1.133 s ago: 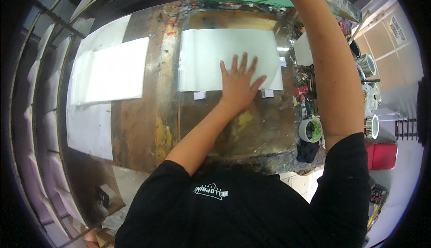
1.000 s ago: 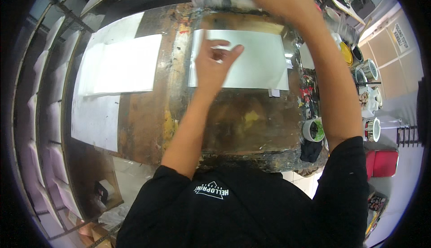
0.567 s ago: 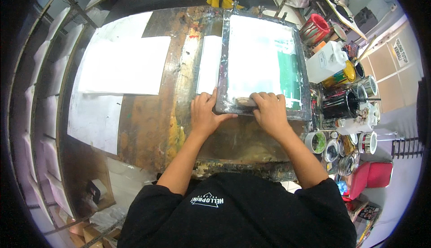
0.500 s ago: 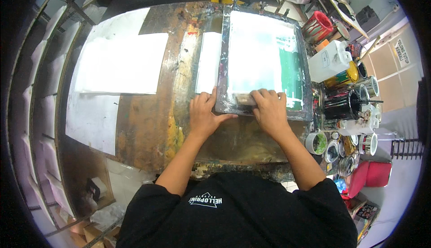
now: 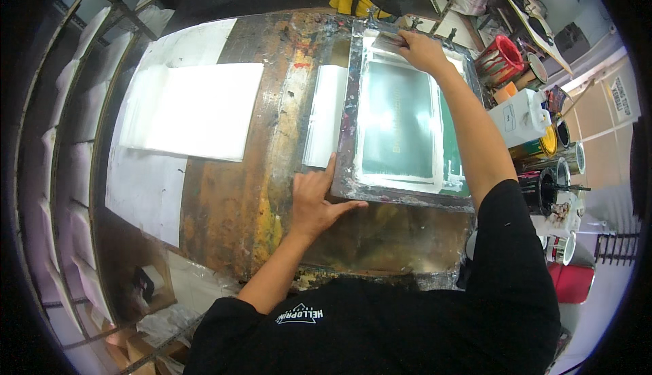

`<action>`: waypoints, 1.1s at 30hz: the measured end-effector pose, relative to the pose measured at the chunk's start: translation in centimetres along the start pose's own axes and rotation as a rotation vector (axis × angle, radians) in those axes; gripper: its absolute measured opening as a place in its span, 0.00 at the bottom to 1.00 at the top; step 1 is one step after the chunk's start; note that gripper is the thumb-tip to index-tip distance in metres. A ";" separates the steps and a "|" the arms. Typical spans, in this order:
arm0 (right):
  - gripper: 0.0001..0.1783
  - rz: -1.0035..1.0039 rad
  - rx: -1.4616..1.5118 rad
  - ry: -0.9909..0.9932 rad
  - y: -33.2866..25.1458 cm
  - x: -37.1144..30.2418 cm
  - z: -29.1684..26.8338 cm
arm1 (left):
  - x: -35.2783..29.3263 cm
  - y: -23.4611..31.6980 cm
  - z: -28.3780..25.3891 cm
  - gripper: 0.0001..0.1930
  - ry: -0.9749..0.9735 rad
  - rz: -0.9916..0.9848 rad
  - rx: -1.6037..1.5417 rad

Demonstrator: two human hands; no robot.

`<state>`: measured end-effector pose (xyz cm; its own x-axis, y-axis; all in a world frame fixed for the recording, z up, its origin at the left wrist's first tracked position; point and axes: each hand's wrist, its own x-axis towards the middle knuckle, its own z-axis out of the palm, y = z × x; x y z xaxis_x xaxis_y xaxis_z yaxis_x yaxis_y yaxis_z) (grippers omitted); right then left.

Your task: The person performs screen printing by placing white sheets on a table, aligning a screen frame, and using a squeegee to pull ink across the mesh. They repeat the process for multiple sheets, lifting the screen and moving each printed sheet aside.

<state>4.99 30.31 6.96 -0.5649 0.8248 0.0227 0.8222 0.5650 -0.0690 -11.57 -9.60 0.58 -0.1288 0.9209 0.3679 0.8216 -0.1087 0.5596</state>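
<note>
A dark-framed printing screen (image 5: pixel 346 151) lies on the worktable. Its mesh (image 5: pixel 397 124) looks grey-green inside a white border, with faint yellowish lettering in the middle and a green strip along the right. At the screen's far end my right hand (image 5: pixel 422 50) is closed on a squeegee (image 5: pixel 387 41), mostly covered by the fingers. My left hand (image 5: pixel 314 198) rests at the near left corner of the frame, thumb along the near edge and index finger up the left side. Beside that finger, white paper (image 5: pixel 324 117) shows from under the frame's left side.
A stack of white sheets (image 5: pixel 204 110) lies on the stained tabletop (image 5: pixel 224 198) to the left. Along the right stand a red-smeared bucket (image 5: pixel 499 59), a white jug (image 5: pixel 519 118) and several paint cans (image 5: pixel 538 188). A rack (image 5: pixel 102 124) lines the far left.
My right hand has carried the squeegee from the near end of the screen to the far end. The mesh, bright white before, now looks grey-green. My left hand keeps its place at the corner.
</note>
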 end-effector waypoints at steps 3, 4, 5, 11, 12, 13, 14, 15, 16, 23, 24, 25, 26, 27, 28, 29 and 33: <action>0.21 0.009 -0.117 0.113 -0.9 -2.1 1.5 | -0.2 0.2 0.1 0.63 -0.049 -0.033 -0.035; 0.21 -0.006 -0.112 0.138 -1.6 -3.6 1.9 | -0.3 0.2 0.2 0.62 -0.032 -0.013 -0.025; 0.20 -0.006 -0.110 0.134 -2.3 -5.3 2.1 | -0.3 0.1 0.3 0.61 -0.010 -0.001 -0.015; 0.22 -0.051 -0.049 0.070 -9.1 -20.9 -0.4 | -0.6 -0.2 0.2 0.59 -0.004 0.030 -0.022; 0.23 -0.044 -0.039 0.025 -10.4 -23.3 -1.2 | -0.5 0.1 0.0 0.58 -0.010 0.002 -0.041; 0.24 -0.052 -0.017 0.056 -11.4 -25.2 -2.2 | -0.3 0.5 -0.2 0.56 -0.027 -0.023 -0.063; 0.24 -0.057 0.007 0.079 -12.3 -26.9 -3.3 | 0.0 1.1 -0.6 0.55 -0.041 -0.050 -0.086; 0.25 -0.051 0.029 0.088 -13.0 -28.0 -4.5 | 0.6 1.9 -1.0 0.53 -0.004 -0.075 -0.215; 0.26 -0.063 0.019 0.190 -13.4 -28.4 -5.8 | 1.3 2.7 -1.3 0.52 0.038 -0.101 -0.348; 0.34 -0.122 -0.114 0.752 -12.8 -22.2 -15.3 | 8.4 4.7 -3.1 0.44 0.335 0.091 -0.666; 0.34 -0.141 -0.091 0.776 -12.6 -21.2 -16.4 | 8.4 3.8 -3.1 0.41 0.281 -0.012 -0.510; 0.36 -0.115 -0.034 0.764 -12.4 -20.4 -17.5 | 8.2 2.7 -3.0 0.37 0.224 -0.114 -0.352; 0.34 -0.113 -0.058 0.767 -12.2 -19.8 -18.4 | 7.9 1.5 -2.6 0.34 0.133 -0.257 -0.185; 0.35 -0.110 -0.024 0.754 -12.0 -19.1 -19.2 | 7.3 0.6 -2.0 0.31 0.121 -0.254 -0.085; 0.36 -0.106 0.014 0.740 -11.9 -18.5 -20.0 | 6.3 -0.2 -1.3 0.28 0.076 -0.297 0.020; 0.36 -0.092 0.021 0.733 -11.8 -18.0 -20.8 | 5.8 -0.9 -0.6 0.26 -0.025 -0.389 0.122; 0.43 0.039 0.067 0.701 -11.6 -16.3 -23.0 | 5.3 -2.0 1.4 0.17 0.039 -0.369 0.061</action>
<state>6.26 10.81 30.29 -0.3381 0.6761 0.6546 0.8224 0.5505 -0.1437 -13.12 -4.01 0.36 -0.4426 0.8789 0.1778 0.7471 0.2518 0.6151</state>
